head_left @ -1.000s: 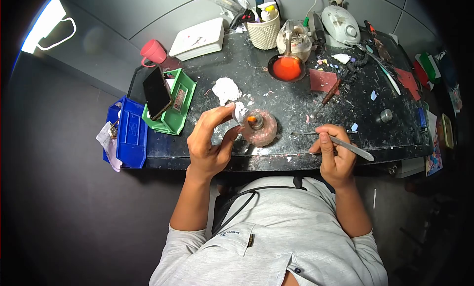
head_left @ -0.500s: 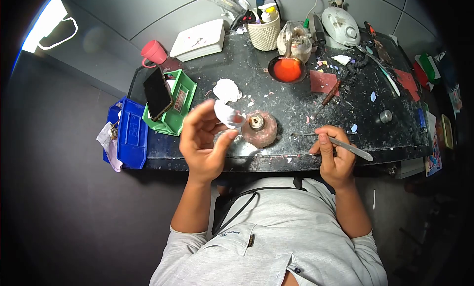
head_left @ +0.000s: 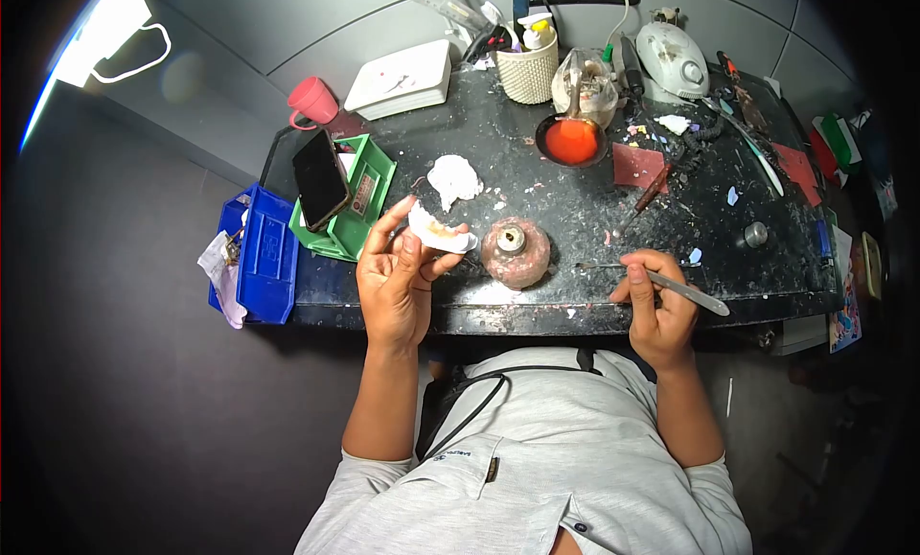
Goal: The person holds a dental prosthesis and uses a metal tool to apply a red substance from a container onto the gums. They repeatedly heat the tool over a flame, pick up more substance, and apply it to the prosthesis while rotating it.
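My left hand (head_left: 393,291) holds a white, horseshoe-shaped plaster dental cast (head_left: 437,235) between thumb and fingers, raised over the table's front. In my right hand (head_left: 661,301) is a slim metal wax spatula (head_left: 698,297), gripped like a pen with its tip pointing left. Between the hands stands a round, wax-smeared spirit lamp (head_left: 516,262); I cannot make out a flame on it. Another white plaster piece (head_left: 454,180) lies behind the cast. Further back, a small black pan (head_left: 544,154) contains bright red wax.
A phone (head_left: 320,179) leans on a green bin (head_left: 378,189), beside a blue bin (head_left: 266,258). Behind are a pink mug (head_left: 313,102), a white box (head_left: 399,80) and a woven pot (head_left: 527,74). Pink wax sheet (head_left: 636,165), a brown-handled tool (head_left: 654,188) and a metal cap (head_left: 755,234) lie right.
My left hand has turned the dental cast, so its curved shape shows more plainly, and the fingers have closed in around it. My right hand keeps nearly the same pose with the spatula.
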Available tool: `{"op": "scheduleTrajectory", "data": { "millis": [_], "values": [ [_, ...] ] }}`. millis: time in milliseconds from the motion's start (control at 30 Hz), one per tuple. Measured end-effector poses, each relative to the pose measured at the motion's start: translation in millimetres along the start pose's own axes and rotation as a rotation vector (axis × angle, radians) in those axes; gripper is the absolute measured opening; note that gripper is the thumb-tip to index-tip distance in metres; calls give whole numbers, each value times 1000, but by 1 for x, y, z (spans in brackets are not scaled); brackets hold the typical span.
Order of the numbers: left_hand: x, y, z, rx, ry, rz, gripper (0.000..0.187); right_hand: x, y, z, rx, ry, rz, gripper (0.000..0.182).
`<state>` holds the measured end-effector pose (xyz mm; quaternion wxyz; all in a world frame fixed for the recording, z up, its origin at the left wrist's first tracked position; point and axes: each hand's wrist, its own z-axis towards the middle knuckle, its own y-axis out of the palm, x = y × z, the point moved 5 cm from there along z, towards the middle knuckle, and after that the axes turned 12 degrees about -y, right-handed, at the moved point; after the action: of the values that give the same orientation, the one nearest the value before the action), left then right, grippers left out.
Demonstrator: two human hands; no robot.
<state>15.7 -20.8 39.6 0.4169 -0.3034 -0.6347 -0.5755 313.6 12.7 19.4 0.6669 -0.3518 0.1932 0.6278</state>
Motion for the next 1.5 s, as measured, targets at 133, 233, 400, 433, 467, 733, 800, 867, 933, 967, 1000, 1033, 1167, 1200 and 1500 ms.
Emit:
{"op": "scheduleTrajectory", "data": {
  "millis": [133,233,400,433,467,733,800,867,933,967,1000,1033,1167,1200,1500],
  "values": [
    [2,1,1,60,83,154,49,0,0,0,3,-3,3,15],
    [2,1,4,111,156,204,47,0,0,0,4,0,3,15],
    [6,12,3,139,267,354,45,0,0,1,1,-7,-11,15],
    [9,20,2,114,296,377,44,0,0,1,3,-12,-13,14],
    [9,25,0,92,324,399,43,0,0,1,4,-17,-14,14],
    [4,39,-1,17,467,599,35,-1,0,1,-8,-22,-19,15],
    [1,38,0,0,466,596,35,0,0,0,-8,-24,-14,15],
    [-2,38,1,-14,467,592,35,0,0,0,-5,-22,-16,14],
    [-3,39,2,-21,452,599,34,0,0,0,-8,-15,-13,14],
    [-3,38,1,-21,453,598,34,0,0,0,-10,-8,-11,14],
    [-3,38,1,-40,453,604,34,0,-1,0,-10,-9,-12,14],
    [-3,39,0,-58,452,609,34,0,-1,1,-8,-16,-13,14],
    [-1,39,-1,-55,454,575,34,0,0,0,-10,-14,-13,14],
    [0,39,-3,-59,457,583,34,0,0,1,-9,-16,-14,14],
    [9,9,-4,30,136,190,49,0,-1,0,-5,-17,-11,14]
  ]
}}
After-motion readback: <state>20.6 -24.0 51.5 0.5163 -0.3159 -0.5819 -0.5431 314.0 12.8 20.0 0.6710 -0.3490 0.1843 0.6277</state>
